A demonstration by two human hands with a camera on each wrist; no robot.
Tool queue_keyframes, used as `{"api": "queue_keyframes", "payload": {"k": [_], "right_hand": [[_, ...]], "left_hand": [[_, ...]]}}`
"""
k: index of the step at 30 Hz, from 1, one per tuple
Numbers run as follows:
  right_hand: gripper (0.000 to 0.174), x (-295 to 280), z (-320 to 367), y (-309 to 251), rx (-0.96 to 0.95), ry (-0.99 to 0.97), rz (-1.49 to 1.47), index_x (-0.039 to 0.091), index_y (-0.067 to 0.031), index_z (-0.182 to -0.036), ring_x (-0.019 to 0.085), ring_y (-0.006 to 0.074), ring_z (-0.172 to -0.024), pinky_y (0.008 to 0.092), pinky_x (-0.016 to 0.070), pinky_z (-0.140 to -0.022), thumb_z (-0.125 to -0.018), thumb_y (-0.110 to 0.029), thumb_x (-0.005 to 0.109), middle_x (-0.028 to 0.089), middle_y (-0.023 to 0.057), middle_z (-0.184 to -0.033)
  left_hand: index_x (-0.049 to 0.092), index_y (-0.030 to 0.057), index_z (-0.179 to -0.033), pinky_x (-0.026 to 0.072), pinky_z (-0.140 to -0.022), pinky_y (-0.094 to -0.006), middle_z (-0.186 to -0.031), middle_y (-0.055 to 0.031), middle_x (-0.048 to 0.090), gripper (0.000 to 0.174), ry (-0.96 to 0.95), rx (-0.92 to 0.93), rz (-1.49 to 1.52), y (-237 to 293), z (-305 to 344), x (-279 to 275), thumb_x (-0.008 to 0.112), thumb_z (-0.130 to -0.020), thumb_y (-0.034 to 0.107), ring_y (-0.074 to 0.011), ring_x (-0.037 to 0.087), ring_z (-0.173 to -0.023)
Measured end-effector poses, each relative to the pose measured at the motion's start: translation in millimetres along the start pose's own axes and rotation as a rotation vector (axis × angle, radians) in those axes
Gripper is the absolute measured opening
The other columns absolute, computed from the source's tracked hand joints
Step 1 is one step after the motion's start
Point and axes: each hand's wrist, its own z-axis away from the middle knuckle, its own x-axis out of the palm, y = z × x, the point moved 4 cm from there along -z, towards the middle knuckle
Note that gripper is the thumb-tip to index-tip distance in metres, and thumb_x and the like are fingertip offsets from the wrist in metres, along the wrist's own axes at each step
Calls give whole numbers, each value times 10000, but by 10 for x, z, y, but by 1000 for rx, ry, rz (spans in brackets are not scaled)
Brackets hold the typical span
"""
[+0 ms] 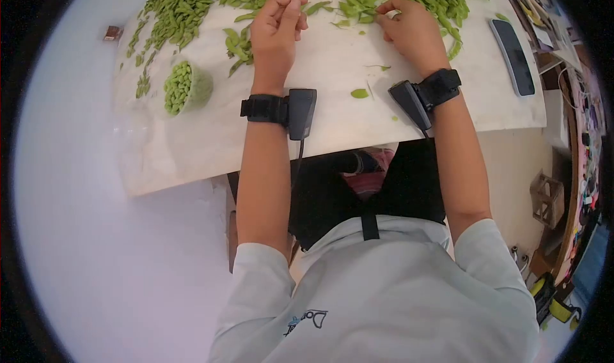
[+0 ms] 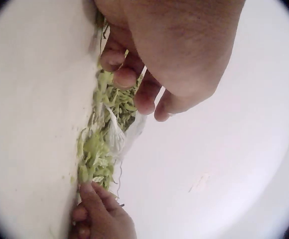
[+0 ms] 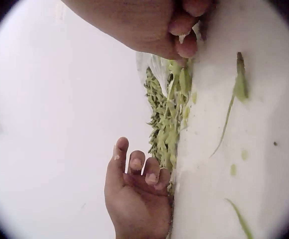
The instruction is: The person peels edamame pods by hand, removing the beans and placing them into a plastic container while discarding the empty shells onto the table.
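Observation:
My left hand (image 1: 276, 32) is raised over the near edge of the heap of green soybean pods (image 1: 185, 8). Its fingers curl loosely, and in the right wrist view the palm faces up with nothing in it. My right hand (image 1: 412, 34) is at the edge of a second pile of pods (image 1: 441, 5), which look paler and flatter. Thumb and fingers are bent close together there; in the left wrist view the thumb tip overlaps a pod (image 2: 83, 174). Whether the fingers pinch that pod I cannot tell.
A clear cup of shelled green beans (image 1: 179, 88) lies tipped at the left of the white-covered table (image 1: 160, 152). A phone (image 1: 513, 56) lies at the right edge. One small leaf-like piece (image 1: 359, 93) lies between the wrists. Clear plastic (image 2: 117, 132) shows among the pods.

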Motion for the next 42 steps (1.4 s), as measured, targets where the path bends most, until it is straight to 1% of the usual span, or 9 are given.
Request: {"api": "queue_keyframes", "payload": {"k": [3, 6, 9, 16, 19, 21, 30, 36, 42], "right_hand": [[214, 5, -35, -10, -64, 71, -11, 653, -67, -959, 501, 85, -446, 252, 393, -452, -842, -244, 621, 584, 14, -555], [214, -1, -3, -117, 2, 25, -399, 644, -66, -967, 424, 41, -416, 212, 326, -401, -869, -255, 622, 520, -30, -529], [227, 107, 16, -161, -24, -125, -595, 657, -81, -909, 444, 36, -413, 209, 344, -389, -854, -301, 650, 532, -27, -514], [195, 226, 99, -291, -25, -348, -678, 645, -76, -888, 383, 23, -392, 200, 283, -364, -863, -269, 650, 498, -46, -515], [194, 201, 114, -334, -31, -375, -653, 639, -73, -886, 373, 21, -397, 200, 279, -368, -863, -265, 651, 494, -46, -516], [192, 221, 116, -344, -32, -416, -651, 635, -66, -883, 372, 23, -399, 200, 280, -370, -865, -256, 649, 494, -42, -515], [315, 173, 89, -347, -199, -126, -710, 546, -86, -1128, 461, 37, -504, 201, 353, -444, -863, -235, 629, 566, -12, -606], [242, 161, 79, -307, -58, -202, -772, 600, -84, -1052, 451, 36, -486, 197, 343, -434, -890, -263, 604, 560, -23, -598], [196, 121, 68, -298, -111, -131, -735, 640, -57, -912, 456, 36, -486, 197, 350, -441, -897, -249, 601, 550, -24, -588]], "left_hand": [[609, 14, -952, 339, -530, -184, -668, 5, 551, 186, -7, -18, 5, 5, -8, 10, 546, -932, 188, -40, 433, -588], [619, 21, -964, 331, -516, -182, -683, 10, 552, 193, -68, -10, -17, -8, -3, 57, 559, -924, 200, -42, 439, -588], [639, 25, -953, 337, -515, -182, -702, 18, 558, 176, -160, -18, -144, -15, 18, 104, 598, -899, 188, -40, 450, -600], [667, 21, -953, 397, -571, -180, -754, 23, 588, 172, -181, -36, -315, -17, 12, 89, 680, -835, 145, -50, 506, -664], [652, 10, -992, 411, -588, -181, -761, 18, 597, 208, -172, 114, -220, 25, -8, 135, 681, -832, 140, -55, 526, -679], [644, 5, -1004, 420, -588, -186, -761, 17, 602, 222, -195, 60, -188, 0, 1, 151, 680, -834, 143, -55, 532, -672], [652, 22, -1038, 460, -590, -205, -824, -26, 674, 224, -211, -76, -190, -50, 10, 161, 659, -853, 149, -76, 592, -676], [665, 25, -1045, 467, -637, -197, -813, -19, 674, 244, -264, -89, -275, -23, 43, 176, 676, -839, 156, -56, 567, -694], [670, 39, -1045, 476, -667, -207, -821, -14, 668, 264, -274, -78, -210, 27, 40, 203, 717, -800, 125, -52, 570, -739]]}}
